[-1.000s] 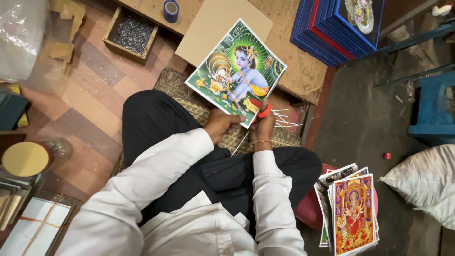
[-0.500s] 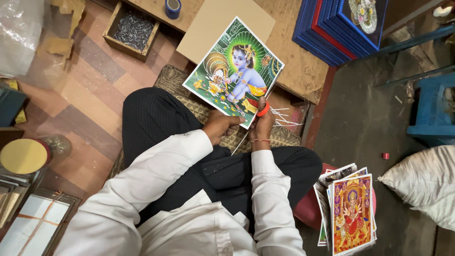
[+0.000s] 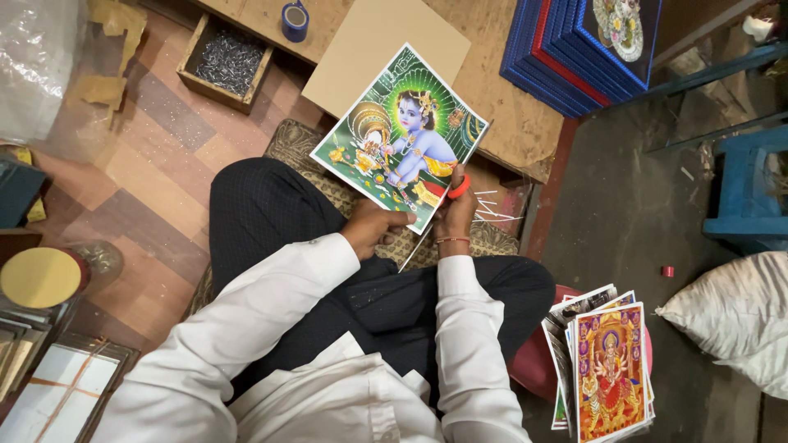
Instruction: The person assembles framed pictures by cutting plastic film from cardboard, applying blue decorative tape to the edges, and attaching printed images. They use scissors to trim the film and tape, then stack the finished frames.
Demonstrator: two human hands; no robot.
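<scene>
Head view looks straight down on you seated cross-legged on a woven mat (image 3: 295,143), white sleeves and dark trousers filling the lower frame. Your left hand (image 3: 373,230) is closed on the near edge of a glossy devotional print (image 3: 402,139), a blue-skinned figure on a green ground, which you hold tilted above your knees and partly over the low wooden table (image 3: 509,107). Your right hand (image 3: 455,215) is wrapped around red-handled scissors (image 3: 458,187) at the print's lower right edge; the blades are too hidden to tell how far they are parted. Thin trimmed paper strips (image 3: 492,209) lie just beside that hand. On the table, a plain tan board (image 3: 369,41) sits behind the print, a roll of blue tape (image 3: 295,20) stands near the far edge, and a stack of blue and red frames (image 3: 574,49) rests at the right end. A wooden tray of small metal nails (image 3: 227,61) sits on the floor to your left. A stack of colourful prints (image 3: 607,373) lies on a red stool by your right knee, with a white sack (image 3: 735,316) beyond it.
</scene>
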